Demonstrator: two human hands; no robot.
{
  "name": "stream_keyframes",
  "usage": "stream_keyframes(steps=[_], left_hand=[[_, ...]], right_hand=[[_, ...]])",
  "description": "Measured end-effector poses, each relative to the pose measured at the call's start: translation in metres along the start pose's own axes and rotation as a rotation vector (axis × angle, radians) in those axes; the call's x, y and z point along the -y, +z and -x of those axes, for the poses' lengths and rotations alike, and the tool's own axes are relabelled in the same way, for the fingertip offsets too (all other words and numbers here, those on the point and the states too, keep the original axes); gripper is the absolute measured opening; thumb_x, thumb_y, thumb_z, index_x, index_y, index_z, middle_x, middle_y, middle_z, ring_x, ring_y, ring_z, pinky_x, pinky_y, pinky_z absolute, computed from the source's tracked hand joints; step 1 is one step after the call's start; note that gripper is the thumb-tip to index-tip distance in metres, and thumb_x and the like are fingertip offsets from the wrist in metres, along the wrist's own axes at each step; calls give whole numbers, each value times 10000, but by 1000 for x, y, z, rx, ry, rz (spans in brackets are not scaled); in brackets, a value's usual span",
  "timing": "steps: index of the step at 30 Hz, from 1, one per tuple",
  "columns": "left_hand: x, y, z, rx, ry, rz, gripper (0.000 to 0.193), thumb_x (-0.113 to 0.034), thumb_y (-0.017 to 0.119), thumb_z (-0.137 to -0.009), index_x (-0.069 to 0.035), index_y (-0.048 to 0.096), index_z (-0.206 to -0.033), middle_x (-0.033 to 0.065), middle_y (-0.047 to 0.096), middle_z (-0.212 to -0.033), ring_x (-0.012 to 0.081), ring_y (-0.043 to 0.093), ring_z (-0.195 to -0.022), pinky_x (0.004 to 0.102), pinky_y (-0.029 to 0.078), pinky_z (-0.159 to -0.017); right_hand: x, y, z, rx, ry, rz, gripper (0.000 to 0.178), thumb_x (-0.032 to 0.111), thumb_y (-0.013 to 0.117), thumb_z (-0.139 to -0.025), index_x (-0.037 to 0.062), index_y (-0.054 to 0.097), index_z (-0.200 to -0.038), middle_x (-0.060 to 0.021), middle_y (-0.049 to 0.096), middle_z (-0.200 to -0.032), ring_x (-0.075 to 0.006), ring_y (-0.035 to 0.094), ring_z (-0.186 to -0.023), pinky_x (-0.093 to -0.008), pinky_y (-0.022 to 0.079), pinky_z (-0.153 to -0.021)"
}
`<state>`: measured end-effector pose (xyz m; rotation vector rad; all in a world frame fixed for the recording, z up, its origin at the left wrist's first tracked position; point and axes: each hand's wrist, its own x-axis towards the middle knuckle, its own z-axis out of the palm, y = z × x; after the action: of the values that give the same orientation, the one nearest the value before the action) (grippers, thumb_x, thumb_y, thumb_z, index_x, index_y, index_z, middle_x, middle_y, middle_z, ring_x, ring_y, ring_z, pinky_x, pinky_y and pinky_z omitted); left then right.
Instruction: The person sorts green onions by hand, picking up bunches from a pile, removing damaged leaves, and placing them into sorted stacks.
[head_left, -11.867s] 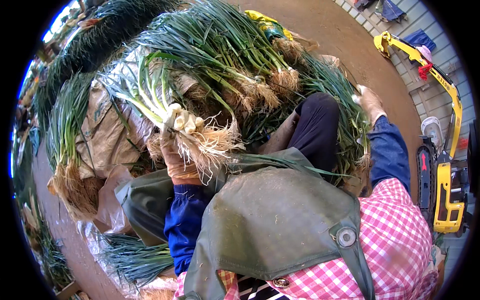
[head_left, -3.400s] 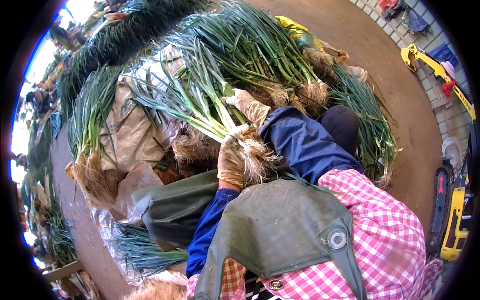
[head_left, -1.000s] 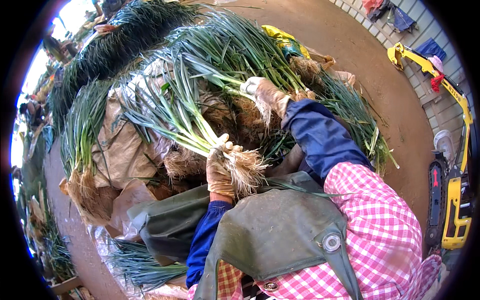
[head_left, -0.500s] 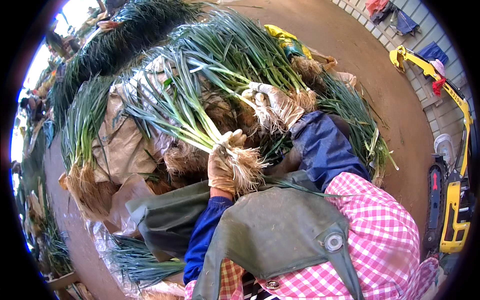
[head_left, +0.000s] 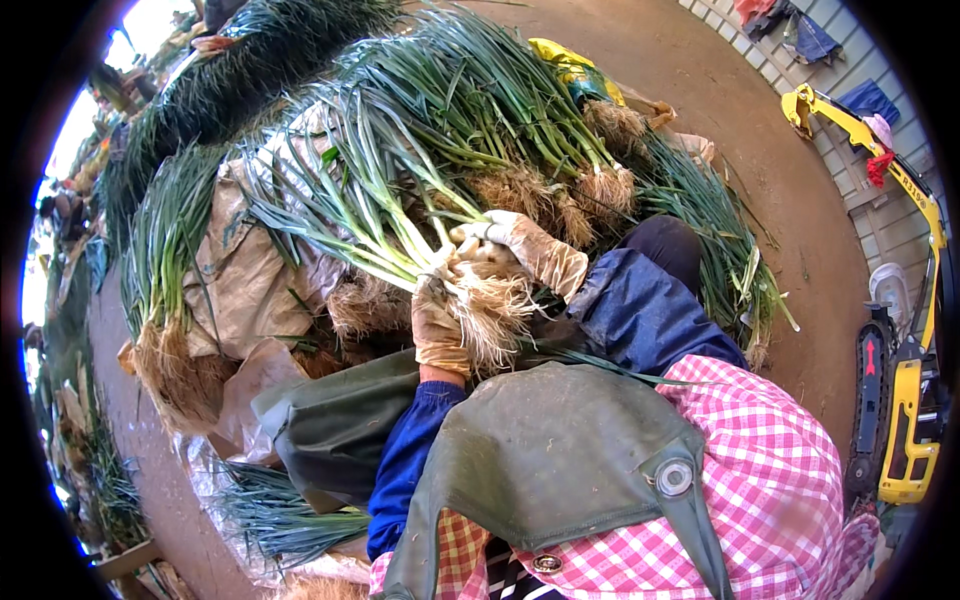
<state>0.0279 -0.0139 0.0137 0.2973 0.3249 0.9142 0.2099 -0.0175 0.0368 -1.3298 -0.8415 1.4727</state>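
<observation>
In front of my lap I hold a bunch of green onions (head_left: 395, 245), pale stems and stringy roots toward me, long green leaves pointing away to the upper left. My left hand (head_left: 438, 325), in a pale, soiled glove, is wrapped round the stems just by the roots. From the right my right hand (head_left: 525, 250), gloved too, closes on stems at the bunch's right side; its fingertips rest against the bunch. A large pile of green onions (head_left: 470, 100) lies just beyond my hands, roots toward me.
A tan sack (head_left: 245, 290) lies left of my hands, with another rooted bunch (head_left: 175, 300) beside it. More green onions (head_left: 285, 520) lie on plastic sheeting at lower left. Brown floor (head_left: 790, 220) stretches to the right, where a yellow toy-like excavator (head_left: 910, 430) stands by a wall.
My right hand has moved left and toward me, bringing its stems from near the pile against the bunch in my left hand. The left hand has stayed nearly in place.
</observation>
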Motion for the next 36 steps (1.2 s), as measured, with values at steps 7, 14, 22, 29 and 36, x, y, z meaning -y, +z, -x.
stream_keyframes(steps=[7, 14, 22, 29, 36], left_hand=[[-9, 13, 4, -44, -82, 166, 341, -223, 502, -905, -41, 515, -1194, 162, 580, -1124, 327, 568, -1010, 442, 461, -879], [-8, 10, 4, -4, -61, 188, 345, -258, 465, -930, -42, 513, -1195, 171, 592, -1116, 345, 573, -1005, 463, 465, -892], [-6, -9, 1, 188, -77, 321, 389, -281, 411, -956, -6, 523, -1208, 181, 600, -1113, 328, 584, -998, 461, 479, -896], [-11, 1, 2, 86, -38, 290, 390, -300, 437, -944, -18, 515, -1202, 156, 602, -1016, 306, 580, -891, 439, 481, -868], [-11, -6, 0, 57, -21, 152, 444, -357, 512, -902, -13, 510, -1183, 122, 596, -949, 284, 580, -864, 454, 455, -912]], right_hand=[[-2, -71, -47, -661, -304, 90, 167, 54, 605, -849, 1, 612, -1007, -71, 631, -790, -133, 567, -616, -257, 479, -543], [-5, -4, -72, -239, -465, 159, 299, 192, 628, -880, 86, 582, -1156, -35, 650, -1042, -153, 609, -867, -278, 503, -774], [-19, 35, -79, 318, 41, -572, 318, 228, 559, -928, 20, 545, -1168, -47, 622, -842, -132, 592, -686, -268, 509, -594], [-19, 11, -48, 356, -42, -238, 333, 269, 546, -946, 1, 598, -1137, 36, 561, -700, -47, 461, -542, -179, 371, -482], [-4, 6, -37, 287, -357, 681, 239, 205, 568, -919, 38, 621, -1081, -59, 623, -821, -142, 593, -723, -275, 490, -661]])
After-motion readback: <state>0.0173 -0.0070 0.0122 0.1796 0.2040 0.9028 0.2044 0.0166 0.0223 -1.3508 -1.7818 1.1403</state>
